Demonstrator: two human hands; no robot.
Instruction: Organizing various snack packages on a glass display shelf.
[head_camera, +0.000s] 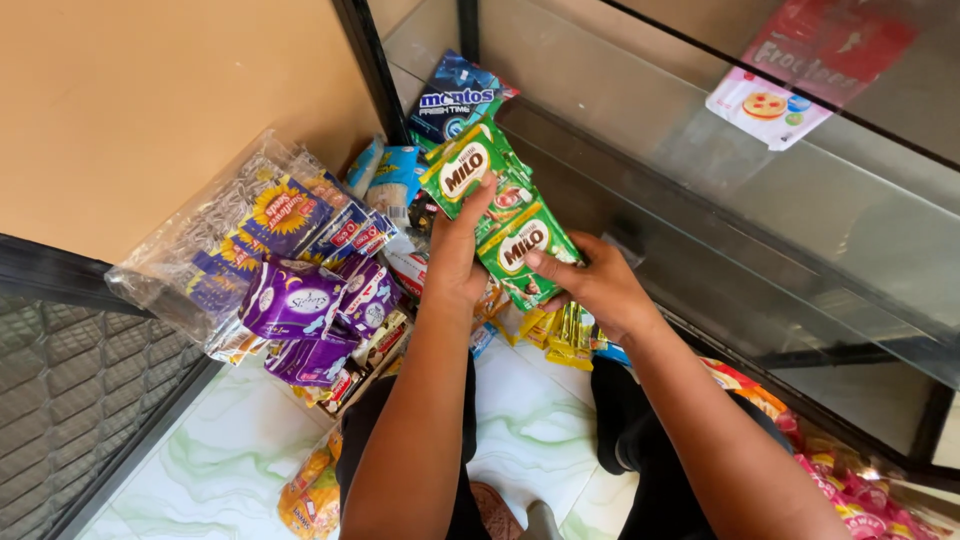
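Crouching over a pale, green-veined tile floor (520, 410) beside a glass display case (800, 230), the person holds a strip of green sachets (505, 215). The left hand (455, 255) grips its upper part, fingers closed; the right hand (595, 285) pinches the lower packet. Purple packets (300, 300) lie heaped against a tan wall (150, 100); the yellow sachets (568, 335) beneath are partly hidden, perhaps loose.

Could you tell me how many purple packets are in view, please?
2: one purple packet lies on top of the pile left of the left hand, another sits just below it. More may be hidden underneath.
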